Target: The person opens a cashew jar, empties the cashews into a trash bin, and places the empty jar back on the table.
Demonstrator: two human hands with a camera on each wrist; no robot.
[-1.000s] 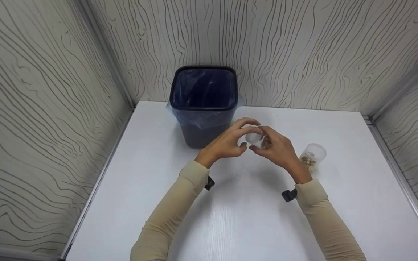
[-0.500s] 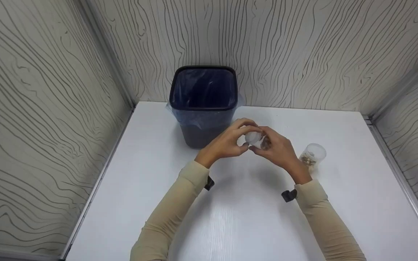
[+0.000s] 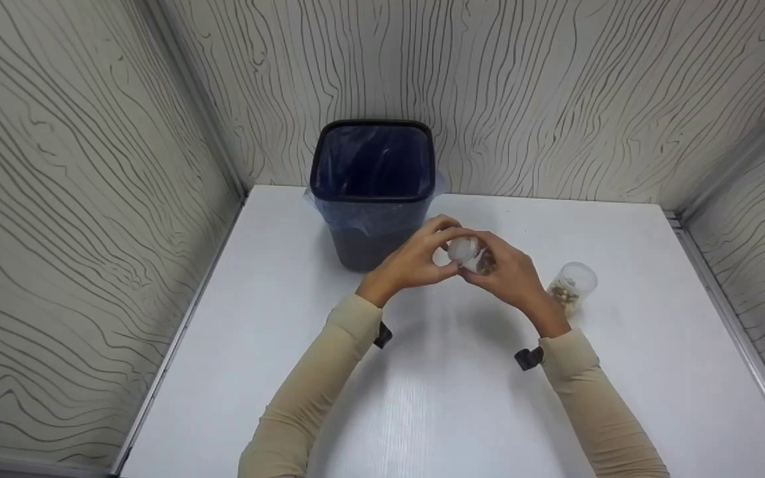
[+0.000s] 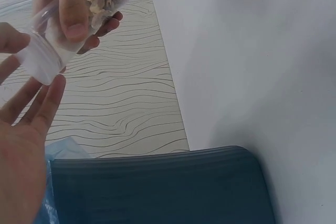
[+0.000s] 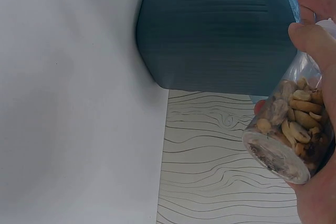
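Jar (image 3: 474, 255) of nuts is sitting between my two hands above the white table (image 3: 435, 398), just in front of the dark bin (image 3: 372, 192). From the head view I am watching the right hand (image 3: 512, 275) wrapping its curled fingers round the jar's body while the left hand (image 3: 419, 259) is closing its fingertips on the white lid (image 3: 463, 249). A second clear jar (image 3: 572, 287) with nuts in it is standing on the table off to the right, apart from both hands.

On the left wrist view I am seeing the lid (image 4: 39, 59) close up, with the left fingers (image 4: 37, 103) lying long against its edge and a fingertip pressing from the other side, so they are pinching it narrowly rather than gripping hard. The right thumb (image 4: 73, 14) is pressing on the clear wall, nuts showing behind it. The bin's ribbed side (image 4: 157, 187) is filling the bottom of the view.

On the right wrist view I am looking at the jar's base (image 5: 278, 158), packed with peanuts, with the thumb and palm clamping round it.

I judge that I am in the lid-turning step, and the lid is looking seated for now. My next move is calling for a firm hold on the body and a steady twist, keeping the jar tilted mouth-up so nothing spills.
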